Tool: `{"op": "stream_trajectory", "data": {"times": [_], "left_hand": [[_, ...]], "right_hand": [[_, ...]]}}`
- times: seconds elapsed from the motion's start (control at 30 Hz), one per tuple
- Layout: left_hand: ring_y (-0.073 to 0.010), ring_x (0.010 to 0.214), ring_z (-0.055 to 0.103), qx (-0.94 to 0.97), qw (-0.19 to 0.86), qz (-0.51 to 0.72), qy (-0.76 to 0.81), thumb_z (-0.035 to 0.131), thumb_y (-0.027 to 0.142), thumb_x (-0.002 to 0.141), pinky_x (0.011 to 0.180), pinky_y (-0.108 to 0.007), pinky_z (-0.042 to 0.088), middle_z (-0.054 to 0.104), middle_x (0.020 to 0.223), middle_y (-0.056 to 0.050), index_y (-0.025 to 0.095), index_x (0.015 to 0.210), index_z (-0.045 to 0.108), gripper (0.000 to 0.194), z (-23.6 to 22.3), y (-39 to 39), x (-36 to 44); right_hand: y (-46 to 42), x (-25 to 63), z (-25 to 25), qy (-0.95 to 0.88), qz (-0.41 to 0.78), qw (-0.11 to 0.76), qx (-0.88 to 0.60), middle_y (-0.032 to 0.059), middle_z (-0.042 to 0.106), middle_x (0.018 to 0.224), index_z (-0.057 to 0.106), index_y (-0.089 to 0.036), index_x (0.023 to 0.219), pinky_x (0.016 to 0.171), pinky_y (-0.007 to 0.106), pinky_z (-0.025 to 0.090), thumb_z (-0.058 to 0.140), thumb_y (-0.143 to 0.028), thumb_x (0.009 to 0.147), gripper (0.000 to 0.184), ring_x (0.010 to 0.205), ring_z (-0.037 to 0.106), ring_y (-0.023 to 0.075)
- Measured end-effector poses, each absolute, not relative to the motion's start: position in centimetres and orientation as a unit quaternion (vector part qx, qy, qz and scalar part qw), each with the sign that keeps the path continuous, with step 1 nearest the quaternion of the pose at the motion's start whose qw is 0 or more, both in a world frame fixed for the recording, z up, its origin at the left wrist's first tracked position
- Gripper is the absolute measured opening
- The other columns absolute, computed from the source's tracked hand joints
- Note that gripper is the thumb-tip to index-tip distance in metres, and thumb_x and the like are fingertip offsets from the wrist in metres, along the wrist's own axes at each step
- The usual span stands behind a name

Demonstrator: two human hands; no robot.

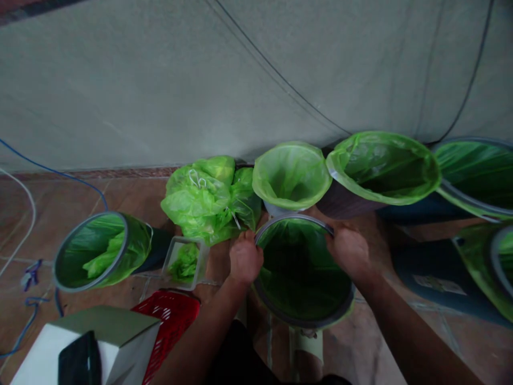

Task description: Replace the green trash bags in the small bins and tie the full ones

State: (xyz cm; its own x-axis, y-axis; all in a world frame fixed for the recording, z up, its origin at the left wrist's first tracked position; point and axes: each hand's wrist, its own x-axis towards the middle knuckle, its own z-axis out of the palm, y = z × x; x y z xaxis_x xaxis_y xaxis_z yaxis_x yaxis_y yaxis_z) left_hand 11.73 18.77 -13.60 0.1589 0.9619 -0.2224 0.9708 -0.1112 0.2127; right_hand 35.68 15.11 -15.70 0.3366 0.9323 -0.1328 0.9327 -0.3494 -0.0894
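Observation:
A round bin lined with a green plastic bag (303,320) stands upright right in front of me, its dark grey rim ring lying over the liner. My left hand (245,258) is closed on the left side of that rim. On the opposite side, my right hand (349,250) grips the rim too, fingers curled over it. The inside of the bin is dark, so its bottom cannot be made out. Filled green bags (200,200) with white ties lie just beyond my left hand. Behind the bin is a smaller pale bin (292,174) with a green liner folded over its edge.
More green-lined bins stand right: a brown one (348,200), a blue one (476,179) and one lying tilted (425,272). Left are a tipped lined bin (128,240), a clear tub (169,262), a red crate (172,315), a white box (44,353) and a blue cord (60,172).

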Motion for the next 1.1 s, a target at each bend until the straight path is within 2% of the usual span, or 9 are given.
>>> {"op": "stream_trajectory", "data": {"times": [0.27, 0.43, 0.5, 0.6, 0.7, 0.8, 0.9, 1.0, 1.1], "left_hand": [[-0.027, 0.097, 0.061, 0.725, 0.164, 0.035, 0.668, 0.049, 0.014, 0.082, 0.08, -0.033, 0.045, 0.063, 0.099, -0.014, 0.015, 0.097, 0.058, 0.017, -14.0, 18.8, 12.0], [-0.0249, 0.099, 0.061, 0.72, 0.184, 0.05, 0.667, 0.051, 0.016, 0.082, 0.085, -0.033, 0.045, 0.064, 0.1, -0.011, 0.018, 0.1, 0.057, 0.019, -14.5, 18.9, 11.8], [-0.0256, 0.1, 0.061, 0.712, 0.211, 0.074, 0.666, 0.055, 0.02, 0.082, 0.087, -0.035, 0.045, 0.064, 0.104, -0.012, 0.017, 0.106, 0.057, 0.024, -14.6, 18.8, 11.6], [-0.0281, 0.107, 0.059, 0.689, 0.26, 0.109, 0.668, 0.061, 0.034, 0.08, 0.09, -0.037, 0.044, 0.063, 0.113, -0.015, 0.015, 0.117, 0.053, 0.042, -14.7, 18.2, 10.6], [-0.031, 0.108, 0.06, 0.668, 0.304, 0.094, 0.673, 0.063, 0.041, 0.078, 0.089, -0.039, 0.044, 0.061, 0.118, -0.018, 0.013, 0.12, 0.052, 0.052, -14.5, 16.8, 9.2], [-0.0307, 0.095, 0.065, 0.657, 0.352, 0.024, 0.666, 0.06, 0.037, 0.08, 0.083, -0.037, 0.046, 0.068, 0.101, -0.016, 0.013, 0.115, 0.055, 0.042, -14.4, 15.6, 8.4], [-0.0308, 0.087, 0.068, 0.665, 0.344, -0.01, 0.663, 0.052, 0.03, 0.086, 0.08, -0.037, 0.046, 0.07, 0.088, -0.016, 0.012, 0.113, 0.056, 0.033, -14.5, 16.1, 9.0], [-0.0304, 0.092, 0.067, 0.681, 0.321, 0.023, 0.658, 0.049, 0.026, 0.088, 0.085, -0.039, 0.046, 0.07, 0.095, -0.017, 0.013, 0.119, 0.055, 0.035, -14.6, 18.2, 10.1], [-0.0259, 0.102, 0.065, 0.659, 0.372, 0.142, 0.638, 0.055, 0.032, 0.087, 0.092, -0.037, 0.045, 0.068, 0.111, -0.013, 0.018, 0.127, 0.05, 0.043, -14.5, 19.9, 10.0]], "right_hand": [[14.4, 35.4, -16.6, 0.517, -0.057, -0.067, 0.852, 0.0149, 0.068, 0.091, 0.067, -0.016, 0.103, 0.067, 0.035, 0.046, 0.051, -0.031, 0.086, 0.028, 0.086, 0.062, 0.0276], [14.2, 35.1, -16.3, 0.519, -0.053, -0.084, 0.849, 0.0156, 0.066, 0.104, 0.064, -0.017, 0.109, 0.068, 0.034, 0.046, 0.054, -0.032, 0.085, 0.03, 0.092, 0.061, 0.0278], [13.8, 35.4, -16.2, 0.523, -0.069, -0.091, 0.845, 0.015, 0.065, 0.107, 0.06, -0.017, 0.116, 0.07, 0.035, 0.047, 0.056, -0.035, 0.084, 0.037, 0.093, 0.061, 0.0279], [12.7, 36.1, -15.9, 0.518, -0.099, -0.102, 0.843, 0.0157, 0.066, 0.109, 0.056, -0.014, 0.121, 0.073, 0.036, 0.048, 0.055, -0.043, 0.084, 0.047, 0.095, 0.062, 0.0288], [11.1, 36.7, -15.5, 0.511, -0.125, -0.1, 0.844, 0.0151, 0.069, 0.103, 0.059, -0.013, 0.117, 0.071, 0.034, 0.048, 0.048, -0.041, 0.088, 0.042, 0.089, 0.065, 0.0271], [9.4, 36.6, -15.3, 0.503, -0.155, -0.096, 0.845, 0.012, 0.072, 0.091, 0.063, -0.017, 0.113, 0.066, 0.031, 0.046, 0.045, -0.033, 0.089, 0.034, 0.078, 0.067, 0.0242], [7.8, 36.1, -15.2, 0.476, -0.175, -0.097, 0.856, 0.0105, 0.072, 0.087, 0.062, -0.018, 0.111, 0.065, 0.031, 0.045, 0.045, -0.032, 0.089, 0.031, 0.075, 0.068, 0.0245], [6.2, 35.5, -15.3, 0.448, -0.211, -0.106, 0.862, 0.0092, 0.072, 0.085, 0.059, -0.018, 0.113, 0.064, 0.033, 0.045, 0.047, -0.034, 0.088, 0.033, 0.074, 0.068, 0.0255], [5.1, 35.6, -15.3, 0.424, -0.264, -0.149, 0.853, 0.009, 0.072, 0.09, 0.054, -0.018, 0.119, 0.063, 0.032, 0.046, 0.048, -0.041, 0.087, 0.04, 0.074, 0.068, 0.0235]]}}
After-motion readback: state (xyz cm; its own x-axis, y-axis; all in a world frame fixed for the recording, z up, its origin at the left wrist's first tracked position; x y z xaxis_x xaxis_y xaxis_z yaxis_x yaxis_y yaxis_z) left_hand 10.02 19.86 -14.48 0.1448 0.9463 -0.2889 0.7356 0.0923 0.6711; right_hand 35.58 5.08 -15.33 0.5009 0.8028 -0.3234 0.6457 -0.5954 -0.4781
